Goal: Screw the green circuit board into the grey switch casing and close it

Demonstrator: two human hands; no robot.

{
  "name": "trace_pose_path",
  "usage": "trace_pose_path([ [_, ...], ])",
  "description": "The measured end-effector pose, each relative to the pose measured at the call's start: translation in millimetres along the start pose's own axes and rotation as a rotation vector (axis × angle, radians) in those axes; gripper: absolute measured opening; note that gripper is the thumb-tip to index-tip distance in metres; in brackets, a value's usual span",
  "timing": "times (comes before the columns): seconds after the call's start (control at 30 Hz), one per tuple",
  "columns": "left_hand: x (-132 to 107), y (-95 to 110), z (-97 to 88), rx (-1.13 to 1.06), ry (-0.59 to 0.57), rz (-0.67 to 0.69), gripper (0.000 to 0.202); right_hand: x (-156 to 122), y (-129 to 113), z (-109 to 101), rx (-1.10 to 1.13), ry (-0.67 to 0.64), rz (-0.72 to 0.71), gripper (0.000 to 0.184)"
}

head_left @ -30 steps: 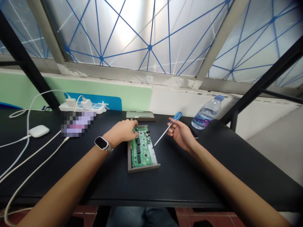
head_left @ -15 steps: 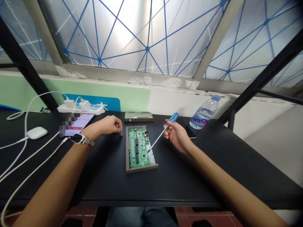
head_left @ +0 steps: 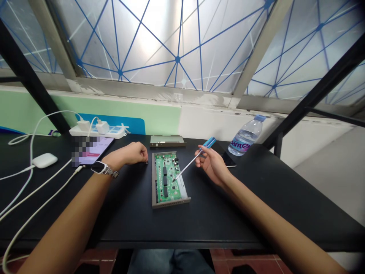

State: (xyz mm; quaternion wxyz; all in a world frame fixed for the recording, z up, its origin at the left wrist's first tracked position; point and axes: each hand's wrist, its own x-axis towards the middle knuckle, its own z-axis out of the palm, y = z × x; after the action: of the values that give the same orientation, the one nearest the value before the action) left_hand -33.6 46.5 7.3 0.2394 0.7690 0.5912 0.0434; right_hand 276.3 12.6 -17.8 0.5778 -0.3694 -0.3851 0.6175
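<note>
**Electronics work spot in a bright, plainly built space**
A bare circuit board (head_left: pixel 168 179), a screwdriver (head_left: pixel 189 163) and a power strip (head_left: pixel 97 132) with chargers mark a black surface (head_left: pixel 216 224), under translucent panels (head_left: pixel 148 42), beside a green-and-white painted wall (head_left: pixel 159 118), above a red tile floor (head_left: pixel 97 258).

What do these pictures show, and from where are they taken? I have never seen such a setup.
There is no machine here. One camera, worn on a person's head, looks forward and down at their two bare arms. The closed left hand lies just beside a green circuit board, which sits in a grey metal case on a black table. The right hand holds a blue-handled screwdriver, its thin metal shaft pointing down at the board. A clear plastic water bottle stands farther back.
</note>
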Motion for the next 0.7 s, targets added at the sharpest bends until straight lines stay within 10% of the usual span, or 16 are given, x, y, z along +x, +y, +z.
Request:
trace_pose_path([
  [0.7,4,38,35.2,-0.338,0.198,0.286,0.034,1,3,-1,0.219,0.188,-0.064,0.015],
])
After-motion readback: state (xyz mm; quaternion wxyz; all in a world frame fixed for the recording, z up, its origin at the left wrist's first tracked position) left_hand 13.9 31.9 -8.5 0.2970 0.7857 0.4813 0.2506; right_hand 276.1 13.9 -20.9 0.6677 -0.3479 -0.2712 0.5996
